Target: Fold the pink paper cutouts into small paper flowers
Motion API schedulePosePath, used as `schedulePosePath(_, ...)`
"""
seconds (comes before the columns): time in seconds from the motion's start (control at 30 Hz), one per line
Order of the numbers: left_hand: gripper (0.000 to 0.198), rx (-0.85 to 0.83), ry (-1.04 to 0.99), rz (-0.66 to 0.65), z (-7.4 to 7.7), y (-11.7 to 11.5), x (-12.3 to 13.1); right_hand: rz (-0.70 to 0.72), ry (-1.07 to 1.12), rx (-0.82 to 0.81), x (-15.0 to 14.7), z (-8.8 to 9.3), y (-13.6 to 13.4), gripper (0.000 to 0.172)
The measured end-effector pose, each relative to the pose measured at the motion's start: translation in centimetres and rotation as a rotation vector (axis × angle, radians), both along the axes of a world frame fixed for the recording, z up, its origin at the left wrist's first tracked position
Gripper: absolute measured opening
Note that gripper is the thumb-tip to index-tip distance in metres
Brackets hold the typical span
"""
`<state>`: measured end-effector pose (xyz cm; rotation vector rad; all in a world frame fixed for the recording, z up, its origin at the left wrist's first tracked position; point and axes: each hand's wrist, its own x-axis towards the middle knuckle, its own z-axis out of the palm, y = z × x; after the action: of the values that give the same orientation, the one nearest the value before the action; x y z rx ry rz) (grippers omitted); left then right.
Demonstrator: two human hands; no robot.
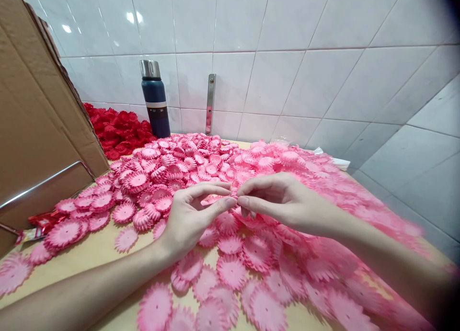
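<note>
One pink petal (234, 195) pinched between left hand (187, 221), right hand (283, 201); flask (155, 101) behind.

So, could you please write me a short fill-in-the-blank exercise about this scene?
The left hand and right hand pinch one small ____ flower piece between their fingertips.
The flask by the tiled wall is dark ____ with a silver cap.
The flower heap left of the flask is ____.
The box at far left is made of ____.
Missing words: pink, blue, red, cardboard.
</note>
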<state>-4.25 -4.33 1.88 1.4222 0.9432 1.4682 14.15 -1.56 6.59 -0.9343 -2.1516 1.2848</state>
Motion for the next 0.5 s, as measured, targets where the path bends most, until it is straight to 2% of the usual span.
schedulePosePath(0.13, 0.014, 0.035, -0.041, 0.013, -0.15, -0.04, 0.03, 0.015, -0.01, -0.018, 0.09, 0.08, 0.19, 0.019)
schedulePosePath(0.33, 0.023, 0.061, -0.101, -0.081, -0.41, -0.27, 0.09, -0.004, 0.036, -0.08, 0.08, -0.13, 0.3, 0.016)
schedulePosePath(0.5, 0.025, 0.021, -0.038, -0.004, -0.18, -0.04, 0.04, -0.016, 0.039, -0.038, 0.25, -0.48, 0.36, 0.012)
